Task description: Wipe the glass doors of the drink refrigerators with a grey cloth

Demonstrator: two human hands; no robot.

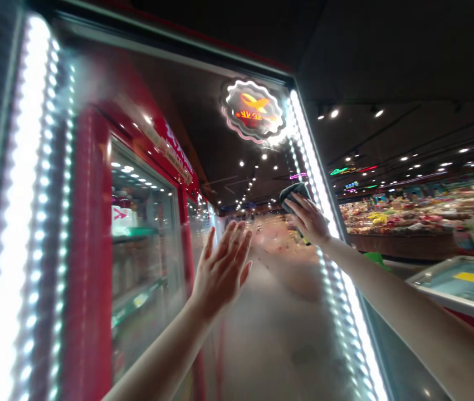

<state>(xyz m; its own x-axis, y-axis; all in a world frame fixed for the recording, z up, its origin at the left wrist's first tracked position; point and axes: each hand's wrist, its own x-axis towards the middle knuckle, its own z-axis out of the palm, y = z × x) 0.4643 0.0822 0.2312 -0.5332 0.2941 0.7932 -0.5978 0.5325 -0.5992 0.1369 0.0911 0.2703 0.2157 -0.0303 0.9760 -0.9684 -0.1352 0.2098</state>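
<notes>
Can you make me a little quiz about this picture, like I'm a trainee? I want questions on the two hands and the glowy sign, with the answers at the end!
1. What is the right hand on?
A) A yellow bottle
B) A dark cloth
C) A green basket

2. True or false: the left hand is curled up into a fist.

3. Fill the gap: inside the glowing sign with the wavy edge, the writing is ____ in colour.

Key:
1. B, a dark cloth.
2. False: it is opened out.
3. Orange.
</notes>
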